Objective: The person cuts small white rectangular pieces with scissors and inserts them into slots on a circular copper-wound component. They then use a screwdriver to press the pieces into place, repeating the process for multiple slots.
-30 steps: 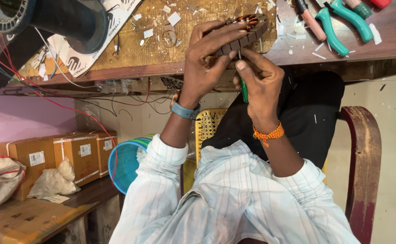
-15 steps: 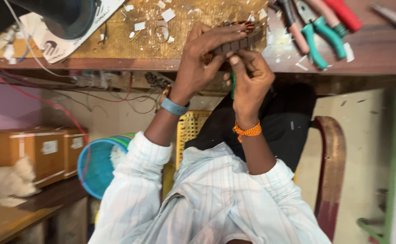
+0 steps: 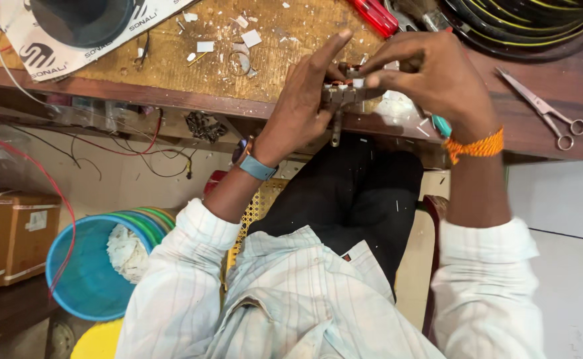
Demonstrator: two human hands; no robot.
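Pinching small metal part (image 3: 342,95) btwn fingers of left hand (image 3: 304,110) & right hand (image 3: 431,80).

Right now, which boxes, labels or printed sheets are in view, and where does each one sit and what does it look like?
White printed sheet with black lettering: top left on the wooden workbench, under a dark round object.
Two brown cardboard boxes: far left, low, side by side on a shelf.
White rectangular labels: one stuck on each box front.
No screens or signs in view.
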